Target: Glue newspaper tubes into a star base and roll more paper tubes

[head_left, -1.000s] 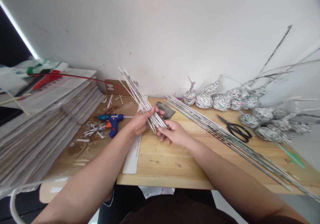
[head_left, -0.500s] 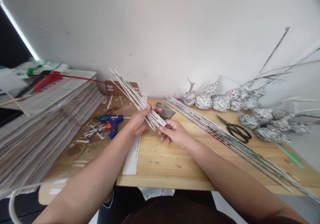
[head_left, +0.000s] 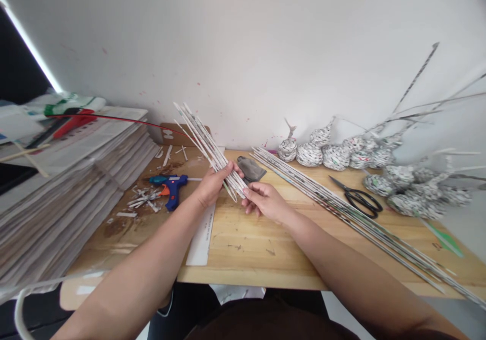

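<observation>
Our left hand (head_left: 214, 184) grips paper-stick bundle (head_left: 201, 136), right hand (head_left: 266, 202) pinches near ends; bundle looks gathered, far tips uneven. Longer sticks (head_left: 322, 190) lie unheld, right; woven bulbs (head_left: 336, 156), far right, look formed.

No text can be read: tiny print marks a white strip (head_left: 200, 238) reaching the table (head_left: 246, 251)'s front edge; print on the left-side paper stack (head_left: 89, 183) is blurred.

The pale wooden desk (head_left: 261, 266) carries long, thin sticks of rolled newspaper (head_left: 322, 196), black looped-handle scissors (head_left: 348, 190) just beside them, bulbous woven grey-and-white paper shapes (head_left: 336, 156), a flat grey pouch (head_left: 252, 169) and a narrow white strip (head_left: 199, 241).
</observation>
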Motion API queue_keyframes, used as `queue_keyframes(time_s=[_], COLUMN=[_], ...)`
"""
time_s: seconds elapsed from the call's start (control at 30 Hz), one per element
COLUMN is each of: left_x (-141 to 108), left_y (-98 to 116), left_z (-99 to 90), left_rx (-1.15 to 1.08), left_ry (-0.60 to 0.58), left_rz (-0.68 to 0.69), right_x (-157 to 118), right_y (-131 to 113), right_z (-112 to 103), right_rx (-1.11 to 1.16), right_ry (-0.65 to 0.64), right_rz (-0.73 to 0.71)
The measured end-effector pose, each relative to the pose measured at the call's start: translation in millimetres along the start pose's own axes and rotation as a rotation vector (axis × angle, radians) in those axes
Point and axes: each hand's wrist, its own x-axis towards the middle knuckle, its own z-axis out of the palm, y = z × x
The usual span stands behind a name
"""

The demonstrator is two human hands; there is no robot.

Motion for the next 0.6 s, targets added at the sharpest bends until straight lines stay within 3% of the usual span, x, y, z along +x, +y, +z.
queue_keyframes(time_s=[0.37, 0.47, 0.6], left_x=[0.7, 1.3, 3.2], left_y=[-1.0, -0.1, 2.9], left_z=[1.0, 0.6, 0.4], left_rx=[-0.031, -0.069, -0.114], left_ry=[0.072, 0.130, 0.207], left_rz=[-0.055, -0.038, -0.036], right_x=[1.8, 2.5, 5.6], right_y=[3.2, 3.7, 4.9], right_z=[-2.5, -3.5, -8.6], right_rx=[-0.100, -0.119, -0.230], right_ry=[-0.007, 0.039, 0.186], right_rz=[-0.028, -0.053, -0.190])
